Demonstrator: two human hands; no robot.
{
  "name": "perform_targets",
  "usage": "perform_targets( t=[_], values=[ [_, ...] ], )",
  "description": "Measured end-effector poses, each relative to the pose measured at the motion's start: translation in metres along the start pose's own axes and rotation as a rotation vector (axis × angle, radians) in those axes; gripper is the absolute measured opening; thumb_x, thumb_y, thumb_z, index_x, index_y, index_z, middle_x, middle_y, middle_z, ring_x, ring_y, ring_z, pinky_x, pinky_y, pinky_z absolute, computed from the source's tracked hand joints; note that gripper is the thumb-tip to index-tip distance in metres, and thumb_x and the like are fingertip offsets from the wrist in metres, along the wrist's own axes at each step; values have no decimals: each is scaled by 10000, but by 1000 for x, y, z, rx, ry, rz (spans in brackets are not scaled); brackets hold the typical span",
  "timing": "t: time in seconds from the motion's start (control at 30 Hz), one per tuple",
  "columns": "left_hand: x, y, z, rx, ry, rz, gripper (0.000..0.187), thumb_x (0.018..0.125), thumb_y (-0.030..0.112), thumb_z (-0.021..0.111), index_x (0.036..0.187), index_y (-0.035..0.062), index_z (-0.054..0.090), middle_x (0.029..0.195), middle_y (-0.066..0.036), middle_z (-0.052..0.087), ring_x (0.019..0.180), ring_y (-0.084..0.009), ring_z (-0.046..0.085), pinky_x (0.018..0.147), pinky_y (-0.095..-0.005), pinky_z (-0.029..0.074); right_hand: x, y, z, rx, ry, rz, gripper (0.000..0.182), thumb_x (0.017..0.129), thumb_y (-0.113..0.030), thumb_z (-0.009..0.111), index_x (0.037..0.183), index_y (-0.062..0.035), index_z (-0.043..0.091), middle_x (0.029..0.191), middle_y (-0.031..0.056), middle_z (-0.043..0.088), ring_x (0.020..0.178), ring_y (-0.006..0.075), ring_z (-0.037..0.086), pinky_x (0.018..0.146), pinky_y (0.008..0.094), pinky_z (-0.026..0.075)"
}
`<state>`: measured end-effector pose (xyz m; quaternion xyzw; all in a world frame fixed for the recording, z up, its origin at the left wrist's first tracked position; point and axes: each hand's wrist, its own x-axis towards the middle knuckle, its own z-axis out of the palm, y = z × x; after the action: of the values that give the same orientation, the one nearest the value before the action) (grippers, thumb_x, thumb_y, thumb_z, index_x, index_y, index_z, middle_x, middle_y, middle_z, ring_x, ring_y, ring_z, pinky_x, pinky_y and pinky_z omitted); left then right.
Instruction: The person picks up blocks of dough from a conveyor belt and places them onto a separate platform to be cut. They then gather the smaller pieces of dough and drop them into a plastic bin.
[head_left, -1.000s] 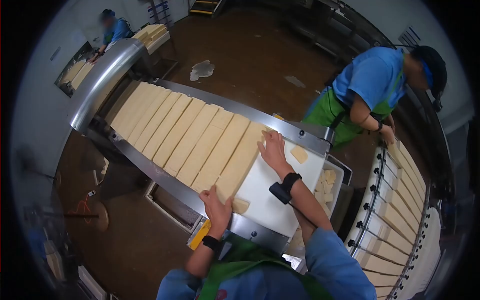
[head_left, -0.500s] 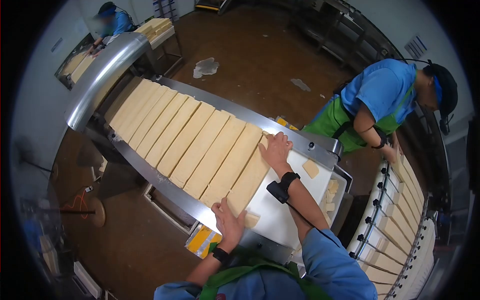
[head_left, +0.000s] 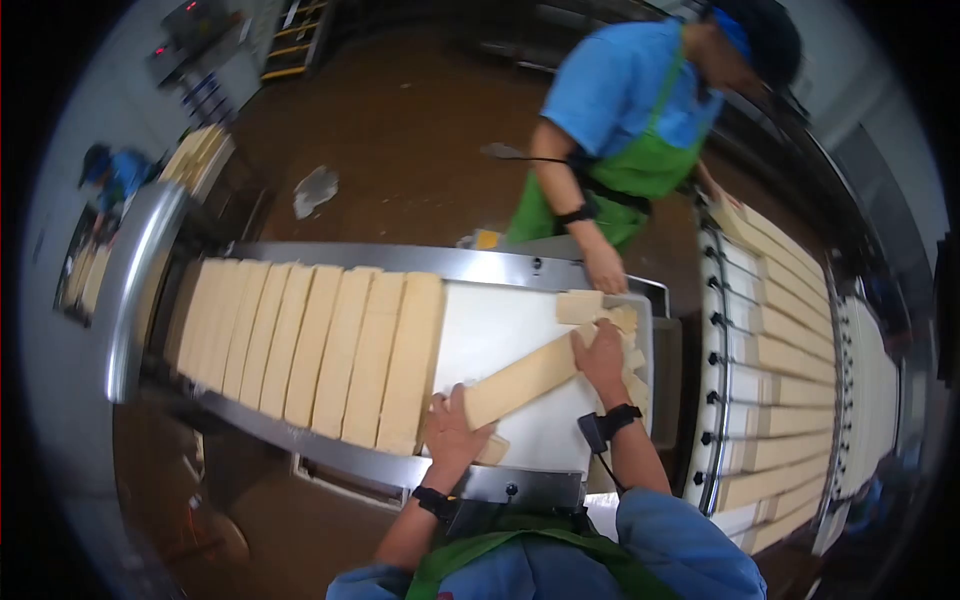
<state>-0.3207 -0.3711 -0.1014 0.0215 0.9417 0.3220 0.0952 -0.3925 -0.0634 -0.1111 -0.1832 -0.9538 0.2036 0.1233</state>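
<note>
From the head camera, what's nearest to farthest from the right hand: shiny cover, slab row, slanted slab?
1. Slanted slab: right hand touches its right end.
2. Slab row: left of the slanted slab.
3. Shiny cover: far left, past the row.

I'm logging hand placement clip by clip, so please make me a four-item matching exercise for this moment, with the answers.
Column one:
1. Left hand
2. Right hand
3. Angled dough slab
4. Nearest co-worker's apron

Column two:
A. At the end of the angled dough slab nearer the scrap tray
B. Green
C. At the end of the angled dough slab nearer the row of slabs
D. Slanting across the white surface, apart from the row of slabs

Right pairs: 1-C, 2-A, 3-D, 4-B
</note>
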Motion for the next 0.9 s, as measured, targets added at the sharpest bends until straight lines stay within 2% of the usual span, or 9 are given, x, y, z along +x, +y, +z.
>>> perform_targets(
  t=[0.1, 0.17, 0.23, 0.3, 0.5, 0.57, 0.67, 0.8, 0.9],
  values=[
    [6, 3, 17, 100, -59, -81, 980, 667, 360, 913, 1472, 129, 403, 1368, -253, 447, 1201, -464, 556, 998, -538, 499, -10, 15, 31, -71, 184, -119, 520, 934, -394, 679, 1197, 48, 604, 1081, 267, 643, 1060, 437, 605, 928, 526, 490],
    [11, 10, 21, 133, -69, -141, 960, 643, 339, 915, 1430, 122, 410, 1376, -257, 447, 1236, -452, 550, 981, -554, 516, -19, 1, 13, 118, 72, -21, 492, 927, -383, 685, 1165, 42, 616, 1094, 266, 645, 1061, 440, 611, 939, 541, 478],
    [9, -2, 35, 110, 84, 65, 916, 591, 291, 936, 1367, 102, 486, 1329, -287, 481, 1220, -454, 550, 970, -564, 512, -34, 12, 9, 57, 20, 45, 560, 936, -417, 674, 1200, 67, 579, 1115, 288, 634, 1043, 466, 613, 964, 545, 463],
    [-1, 11, 40, 123, 183, 149, 941, 551, 256, 963, 1367, 94, 523, 1353, -256, 480, 1191, -459, 549, 991, -545, 484, -63, 25, -12, 120, 195, 75, 599, 943, -415, 680, 1277, 68, 564, 1163, 297, 623, 1074, 473, 587, 987, 528, 442],
    [-57, 141, 73, -60, 80, 392, 777, 699, 72, 840, 1407, 113, 522, 1364, -229, 456, 1239, -454, 494, 1036, -489, 437, -159, 107, -156, 172, 545, 268, 600, 950, -323, 691, 1365, 71, 513, 1265, 302, 568, 1140, 465, 539, 1033, 533, 416],
    [-83, 184, 93, -81, 72, 647, 802, 712, 61, 812, 1447, 81, 490, 1405, -258, 424, 1256, -466, 471, 1054, -488, 427, -191, 153, -192, 91, 782, 322, 535, 932, -275, 691, 1342, 33, 540, 1222, 270, 584, 1117, 456, 544, 994, 531, 433],
    [-137, 260, 102, -34, -144, 801, 806, 730, 93, 827, 1453, 57, 471, 1401, -278, 397, 1253, -482, 459, 1065, -492, 416, -245, 235, -244, -91, 1020, 401, 433, 925, -226, 680, 1276, 8, 582, 1130, 235, 611, 1070, 444, 573, 937, 518, 467],
    [-197, 323, 129, -78, -642, 927, 780, 769, 135, 848, 1439, 38, 460, 1311, -272, 407, 1176, -453, 495, 1026, -494, 432, -319, 325, -303, -43, 1003, 640, 339, 996, -225, 598, 1208, 39, 617, 1119, 239, 629, 1072, 433, 607, 934, 481, 485],
    [-234, 341, 160, -101, -816, 971, 756, 801, 137, 836, 1440, 19, 449, 1256, -266, 414, 1124, -438, 511, 987, -500, 448, -357, 374, -329, -16, 914, 674, 329, 1003, -229, 594, 1186, 41, 636, 1101, 233, 645, 1052, 430, 624, 918, 482, 494]
  ],
)
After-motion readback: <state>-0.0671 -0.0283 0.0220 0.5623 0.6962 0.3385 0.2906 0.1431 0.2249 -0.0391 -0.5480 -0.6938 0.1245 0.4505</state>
